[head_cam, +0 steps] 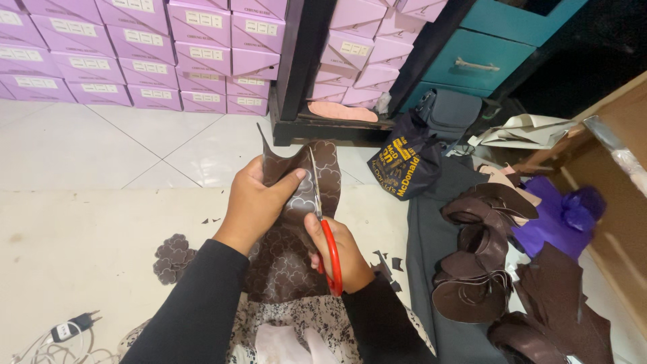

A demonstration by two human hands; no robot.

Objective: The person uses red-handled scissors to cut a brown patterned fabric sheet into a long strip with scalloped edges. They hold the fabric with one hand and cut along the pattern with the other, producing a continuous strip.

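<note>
— What's in the hands?

— The left hand (255, 202) has its fingers closed on a sheet of brown leather (296, 222) stamped with flower outlines, held over the lap. The right hand (340, 251) grips red-handled scissors (325, 229), blades on the sheet.

— Nearby?

— Cut flower pieces (173, 257) lie left on the floor; curled leather offcuts (482, 259) pile up right.

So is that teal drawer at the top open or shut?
Shut: the teal drawer sits flush in its cabinet, handle facing out, with no gap showing.
</note>
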